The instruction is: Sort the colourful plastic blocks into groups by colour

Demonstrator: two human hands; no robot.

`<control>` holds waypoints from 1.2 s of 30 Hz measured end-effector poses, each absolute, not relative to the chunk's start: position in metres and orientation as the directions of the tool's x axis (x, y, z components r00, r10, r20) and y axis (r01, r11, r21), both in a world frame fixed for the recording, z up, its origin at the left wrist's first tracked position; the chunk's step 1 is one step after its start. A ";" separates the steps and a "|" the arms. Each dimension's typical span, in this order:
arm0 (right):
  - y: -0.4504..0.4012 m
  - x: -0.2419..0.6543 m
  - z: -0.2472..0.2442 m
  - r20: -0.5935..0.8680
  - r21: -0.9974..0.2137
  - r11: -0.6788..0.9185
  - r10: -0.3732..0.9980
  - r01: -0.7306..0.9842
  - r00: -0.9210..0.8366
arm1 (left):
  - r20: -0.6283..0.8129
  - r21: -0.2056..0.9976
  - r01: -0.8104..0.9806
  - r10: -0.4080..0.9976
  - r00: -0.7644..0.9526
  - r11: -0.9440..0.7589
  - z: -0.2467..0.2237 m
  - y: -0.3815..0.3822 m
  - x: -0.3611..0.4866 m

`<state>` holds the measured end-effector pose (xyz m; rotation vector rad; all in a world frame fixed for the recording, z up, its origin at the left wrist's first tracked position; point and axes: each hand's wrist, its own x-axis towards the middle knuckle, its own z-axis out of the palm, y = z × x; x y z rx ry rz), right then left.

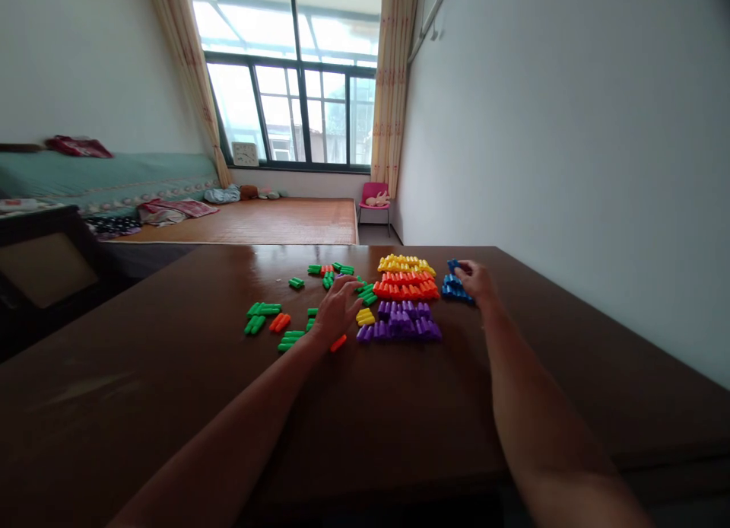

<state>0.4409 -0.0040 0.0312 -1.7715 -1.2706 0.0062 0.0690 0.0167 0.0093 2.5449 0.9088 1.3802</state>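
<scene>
At the right of the table, my right hand (pixel 477 281) pinches a blue plastic block (pixel 452 265) just above a small stack of blue blocks (pixel 455 288). My left hand (pixel 341 307) hovers over scattered green blocks (pixel 293 338), its fingers apart and holding nothing I can see. Between the hands lie rows of yellow blocks (pixel 406 265), orange blocks (pixel 406 287) and purple blocks (pixel 402 324). A loose yellow block (pixel 365 317) and an orange block (pixel 338 343) sit close to my left hand, which hides part of the green ones.
The dark brown table (pixel 399 421) reaches near the white wall (pixel 570 132) on the right. More green blocks (pixel 262 310) and an orange block (pixel 280 322) lie toward the left. Behind stand a bed (pixel 274 220) and a pink chair (pixel 375 195) under the window.
</scene>
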 end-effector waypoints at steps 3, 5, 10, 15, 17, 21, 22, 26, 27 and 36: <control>-0.014 0.492 0.018 0.351 -0.569 -0.343 0.721 0.748 0.598 | 0.728 0.380 0.464 0.568 0.384 -0.800 0.007 0.024 0.065; -0.017 0.501 0.009 0.283 -0.503 -0.462 0.711 0.731 0.644 | 0.727 0.382 0.477 0.576 0.375 -0.792 0.008 0.027 0.062; -0.018 0.482 -0.003 0.275 -0.379 -0.546 0.705 0.747 0.654 | 0.696 0.397 0.565 0.639 0.328 -0.723 0.012 0.032 0.051; -0.019 0.474 -0.005 0.450 -0.320 -0.488 0.676 0.812 0.584 | 0.560 0.419 0.656 0.748 0.357 -0.627 0.011 0.041 0.037; -0.018 0.473 -0.002 0.531 -0.322 -0.447 0.645 0.835 0.550 | 0.452 0.432 0.671 0.789 0.417 -0.602 0.013 0.040 0.033; -0.011 0.466 0.004 0.613 -0.349 -0.361 0.610 0.865 0.502 | 0.181 0.444 0.612 0.735 0.654 -0.654 0.026 0.031 0.026; -0.009 0.464 0.004 0.628 -0.351 -0.335 0.608 0.875 0.485 | 0.108 0.437 0.585 0.686 0.720 -0.683 0.030 0.028 0.024; -0.004 0.456 0.002 0.657 -0.315 -0.237 0.645 0.919 0.391 | -0.101 0.353 0.566 0.572 0.814 -0.745 0.039 0.021 0.022; -0.004 0.454 0.001 0.655 -0.304 -0.221 0.658 0.927 0.372 | -0.105 0.325 0.592 0.594 0.798 -0.738 0.038 0.022 0.022; -0.006 0.436 0.010 0.655 -0.296 -0.170 0.680 0.940 0.329 | 0.478 0.350 0.746 0.793 0.378 -0.567 0.027 0.043 0.011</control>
